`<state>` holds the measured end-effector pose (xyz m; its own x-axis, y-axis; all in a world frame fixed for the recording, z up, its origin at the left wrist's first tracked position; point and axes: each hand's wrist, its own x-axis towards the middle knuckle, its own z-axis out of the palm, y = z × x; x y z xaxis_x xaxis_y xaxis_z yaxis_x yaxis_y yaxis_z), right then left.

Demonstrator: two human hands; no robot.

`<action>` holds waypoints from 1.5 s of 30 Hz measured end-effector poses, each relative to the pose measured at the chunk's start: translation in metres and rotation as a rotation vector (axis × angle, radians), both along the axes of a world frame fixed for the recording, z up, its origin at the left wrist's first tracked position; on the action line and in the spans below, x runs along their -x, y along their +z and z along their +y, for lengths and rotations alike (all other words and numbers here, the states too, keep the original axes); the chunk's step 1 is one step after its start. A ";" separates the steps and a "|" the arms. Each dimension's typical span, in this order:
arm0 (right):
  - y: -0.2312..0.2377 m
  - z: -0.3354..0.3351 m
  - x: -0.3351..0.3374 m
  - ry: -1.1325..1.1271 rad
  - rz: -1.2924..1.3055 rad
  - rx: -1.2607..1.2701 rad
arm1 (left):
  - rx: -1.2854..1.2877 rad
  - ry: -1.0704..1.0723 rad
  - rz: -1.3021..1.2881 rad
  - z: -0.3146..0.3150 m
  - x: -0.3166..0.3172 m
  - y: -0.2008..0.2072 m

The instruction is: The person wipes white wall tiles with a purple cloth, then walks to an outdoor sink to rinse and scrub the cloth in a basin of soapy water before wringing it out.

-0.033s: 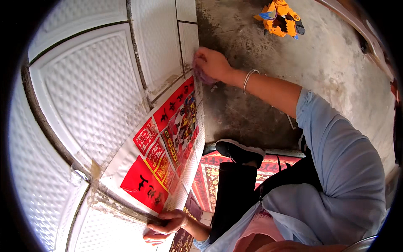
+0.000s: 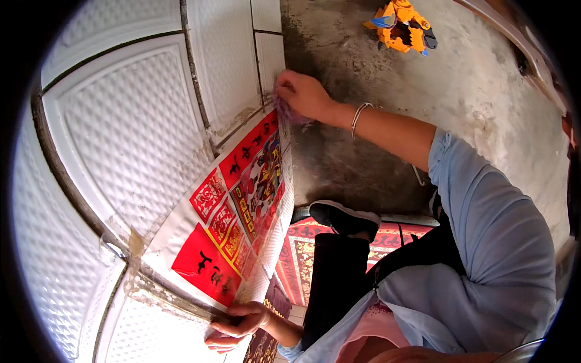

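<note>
My right hand (image 2: 304, 95) is closed on a crumpled purple cloth (image 2: 291, 111), pressed against the far edge of a white textured door (image 2: 130, 121). Just below the cloth, a red poster (image 2: 233, 209) with black lettering and a colourful printed figure is stuck on the door. At the poster's near end my left hand (image 2: 239, 327) rests against the door by a worn, dirty strip (image 2: 172, 300). Its fingers are stretched out and apart, and nothing shows in them.
An orange, blue and black toy (image 2: 402, 27) lies on the stained concrete floor (image 2: 478, 85) at the far right. A red patterned mat (image 2: 299, 242) lies beyond a low sill. My black shoe (image 2: 346, 216) stands by that sill, close to the door.
My right hand and the purple cloth have shifted very slightly left along the door edge, and more of the cloth shows. My left hand keeps its place.
</note>
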<state>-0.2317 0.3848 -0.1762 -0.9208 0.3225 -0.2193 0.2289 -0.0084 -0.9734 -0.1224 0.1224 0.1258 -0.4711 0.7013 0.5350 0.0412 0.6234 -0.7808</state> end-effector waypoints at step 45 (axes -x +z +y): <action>0.145 0.166 -0.255 0.028 -0.535 0.491 | 0.455 -0.396 -1.028 0.167 0.148 -0.284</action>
<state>0.0231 0.5506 -0.0314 -0.6535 0.0491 -0.7553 0.6791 -0.4026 -0.6138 -0.2707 0.2894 -0.1580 -0.2414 0.9223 -0.3018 0.9042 0.1009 -0.4150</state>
